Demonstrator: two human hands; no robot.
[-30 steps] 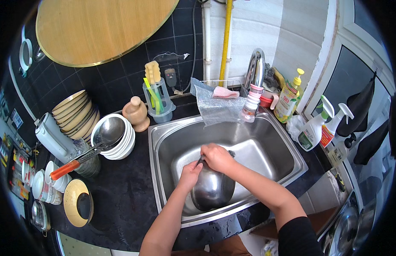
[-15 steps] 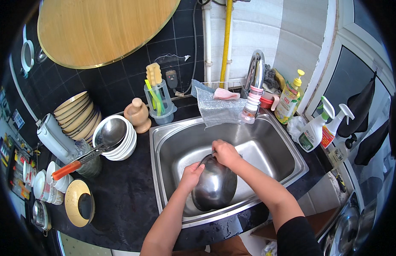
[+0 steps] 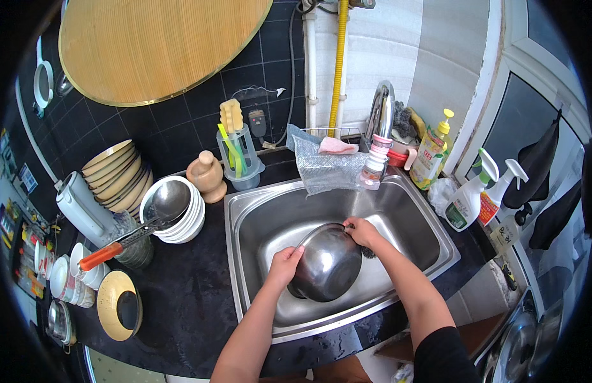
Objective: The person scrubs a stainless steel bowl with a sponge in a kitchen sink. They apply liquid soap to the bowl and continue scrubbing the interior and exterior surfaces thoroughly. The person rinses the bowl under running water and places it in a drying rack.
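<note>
Holding shiny round metal bowl (image 3: pixel 329 263), steel sink (image 3: pixel 412 228)

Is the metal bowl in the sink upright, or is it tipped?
Tipped: the metal bowl shows its rounded outside to the camera, opening turned away.

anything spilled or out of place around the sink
Water drops dot the black counter in front of the sink, so it looks splashed. The metal bowl is tilted, but the left hand and right hand hold it.
</note>
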